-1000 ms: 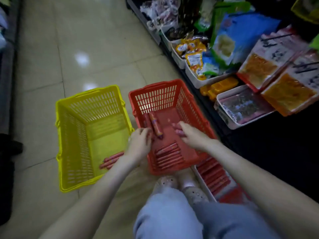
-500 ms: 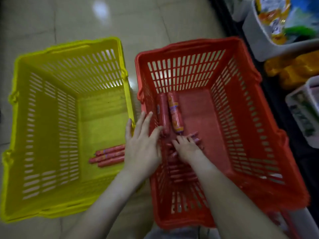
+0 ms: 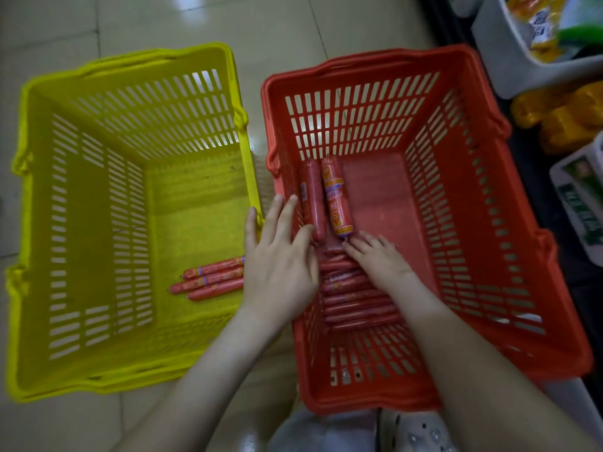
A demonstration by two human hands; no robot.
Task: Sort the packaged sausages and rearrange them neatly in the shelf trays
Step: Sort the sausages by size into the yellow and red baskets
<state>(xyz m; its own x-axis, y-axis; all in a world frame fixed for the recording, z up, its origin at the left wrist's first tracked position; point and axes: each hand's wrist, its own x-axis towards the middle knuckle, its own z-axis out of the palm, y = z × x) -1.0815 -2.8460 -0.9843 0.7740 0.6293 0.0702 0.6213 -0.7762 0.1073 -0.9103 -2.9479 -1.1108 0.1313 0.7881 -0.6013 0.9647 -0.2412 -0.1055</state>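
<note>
**A:** Since the sausages are what matter, where do they lie?

**B:** Most are in the red basket point(image 3: 359, 62). A row of thin sausages point(image 3: 357, 300) lies crosswise on its bottom, packed side by side by the left wall and towards the near edge. The two thick sausages point(image 3: 326, 197) lie lengthwise just beyond that row, touching each other along the same wall. Three thin sausages point(image 3: 212, 278) lie together in the yellow basket point(image 3: 130, 62), against its right wall and towards its near edge.

**A:** And the hands?

**B:** The right hand point(image 3: 380, 261) lies flat on the row with its fingers straight. Its fingertips are just beside the near end of the labelled thick sausage. Its grip is apart and holds nothing. The left hand point(image 3: 280, 259) reaches over the red basket's left wall with its fingers straight and spread. Its thumb is at the near end of the plainer thick sausage. That grip is apart too.

**A:** What stands around them?

**B:** The two baskets sit side by side on the tiled floor point(image 3: 195, 21), the yellow one to the left, with a narrow gap between them. Along the floor's right edge are white shelf trays point(image 3: 509, 70) holding packets, with yellow packets point(image 3: 561, 115) between them. A pale perforated shoe point(image 3: 419, 432) shows at the near edge, just below the red basket.
</note>
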